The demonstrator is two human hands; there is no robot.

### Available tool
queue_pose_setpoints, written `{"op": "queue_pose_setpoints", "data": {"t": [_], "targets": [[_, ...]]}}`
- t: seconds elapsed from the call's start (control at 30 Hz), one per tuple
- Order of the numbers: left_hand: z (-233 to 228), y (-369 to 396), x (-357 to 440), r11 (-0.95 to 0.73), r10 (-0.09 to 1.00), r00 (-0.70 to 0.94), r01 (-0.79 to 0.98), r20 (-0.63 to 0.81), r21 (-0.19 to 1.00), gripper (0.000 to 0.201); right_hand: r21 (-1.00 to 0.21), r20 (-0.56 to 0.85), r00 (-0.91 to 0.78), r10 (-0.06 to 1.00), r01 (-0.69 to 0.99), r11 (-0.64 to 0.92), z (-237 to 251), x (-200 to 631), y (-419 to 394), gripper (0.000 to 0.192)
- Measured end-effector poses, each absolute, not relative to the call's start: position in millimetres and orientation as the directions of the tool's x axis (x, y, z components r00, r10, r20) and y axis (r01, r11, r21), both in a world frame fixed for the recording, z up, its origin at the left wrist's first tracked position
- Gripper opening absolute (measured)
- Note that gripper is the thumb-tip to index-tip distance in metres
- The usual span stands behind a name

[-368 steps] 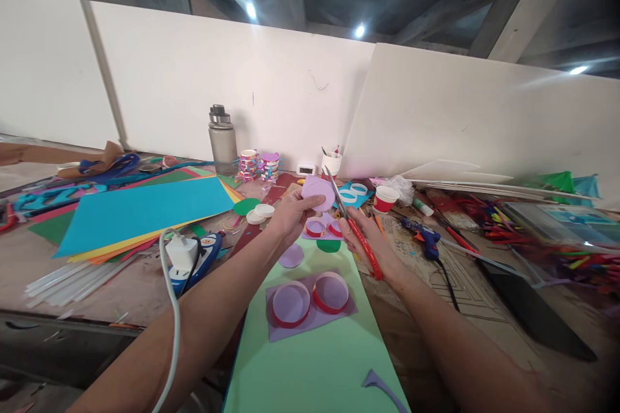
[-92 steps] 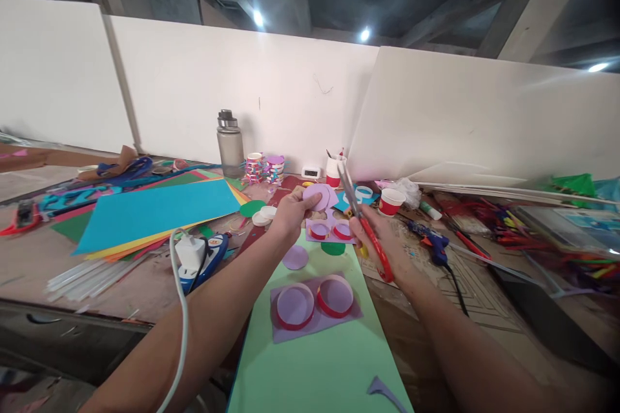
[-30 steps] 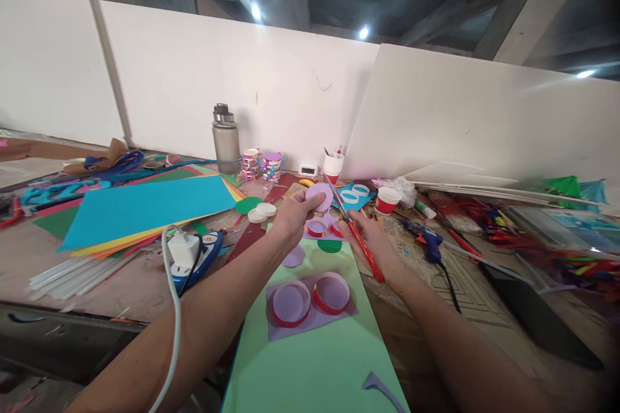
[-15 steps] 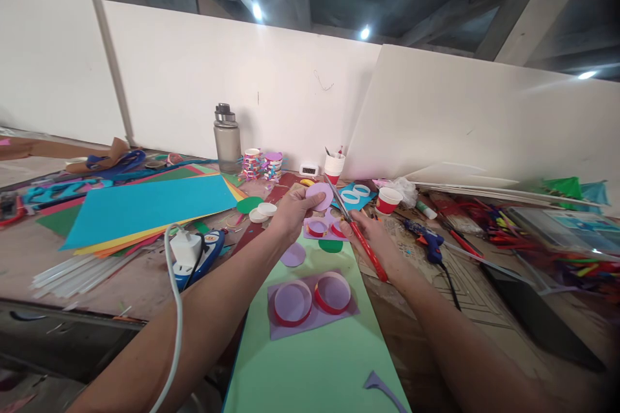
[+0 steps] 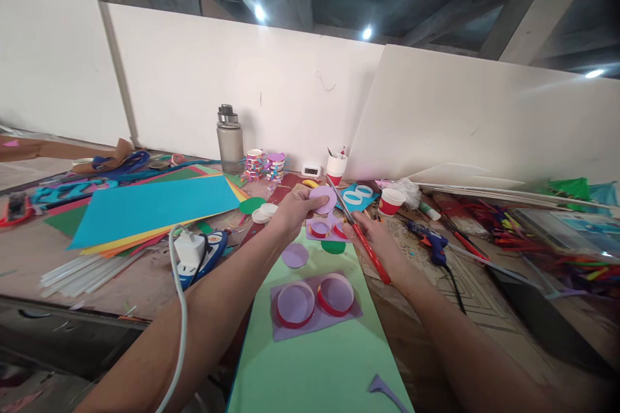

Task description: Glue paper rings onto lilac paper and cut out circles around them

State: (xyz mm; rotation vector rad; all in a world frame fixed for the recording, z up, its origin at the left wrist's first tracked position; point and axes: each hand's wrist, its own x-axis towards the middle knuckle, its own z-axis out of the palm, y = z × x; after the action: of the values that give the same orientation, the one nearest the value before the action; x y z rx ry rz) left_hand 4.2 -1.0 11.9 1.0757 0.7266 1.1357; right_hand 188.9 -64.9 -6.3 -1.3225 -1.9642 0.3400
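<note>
My left hand [image 5: 292, 210] pinches a lilac paper circle [image 5: 323, 199] above the table. My right hand [image 5: 375, 240] grips red-handled scissors [image 5: 358, 232], whose blades point up at the circle's right edge. Below them lies a light green sheet [image 5: 320, 348] with a lilac piece [image 5: 314, 319] carrying two red-rimmed rings [image 5: 296, 304]. A loose lilac circle [image 5: 295, 255] lies near my left wrist. Another lilac piece with two red rings [image 5: 329, 230] sits just beyond the green sheet.
A stack of coloured paper topped by a blue sheet [image 5: 155, 206] lies left. A white charger and cable [image 5: 186, 248], glue sticks [image 5: 82, 271], a grey bottle [image 5: 229, 139], a red cup [image 5: 390, 201] and a blue glue gun [image 5: 431, 242] surround the work spot. White boards [image 5: 460, 122] stand behind.
The scissors and the lilac circle have stayed together with only small shifts. Since 12 seconds ago the circle looks trimmed smaller and rounder.
</note>
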Motion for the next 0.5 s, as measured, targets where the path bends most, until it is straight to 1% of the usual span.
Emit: {"op": "queue_pose_setpoints", "data": {"t": [0.1, 0.23, 0.33, 0.5], "targets": [[13, 4, 1, 0.018, 0.949, 0.305, -0.315, 0.083, 0.949, 0.037, -0.574, 0.396, -0.202, 0.896, 0.707, 0.413, 0, 187, -68, 0.036], [14, 9, -4, -0.021, 0.952, 0.291, -0.236, 0.091, 0.971, 0.030, -0.556, 0.403, -0.215, 0.889, 0.715, 0.425, 2, 187, -69, 0.035], [15, 11, -7, -0.011, 0.955, 0.290, -0.190, 0.067, 0.982, 0.029, -0.540, 0.408, -0.216, 0.887, 0.726, 0.426, 0, 187, -69, 0.030], [15, 14, -12, -0.007, 0.943, 0.329, -0.161, 0.060, 0.987, 0.031, -0.552, 0.381, -0.228, 0.896, 0.721, 0.418, 0, 186, -70, 0.024]]}}
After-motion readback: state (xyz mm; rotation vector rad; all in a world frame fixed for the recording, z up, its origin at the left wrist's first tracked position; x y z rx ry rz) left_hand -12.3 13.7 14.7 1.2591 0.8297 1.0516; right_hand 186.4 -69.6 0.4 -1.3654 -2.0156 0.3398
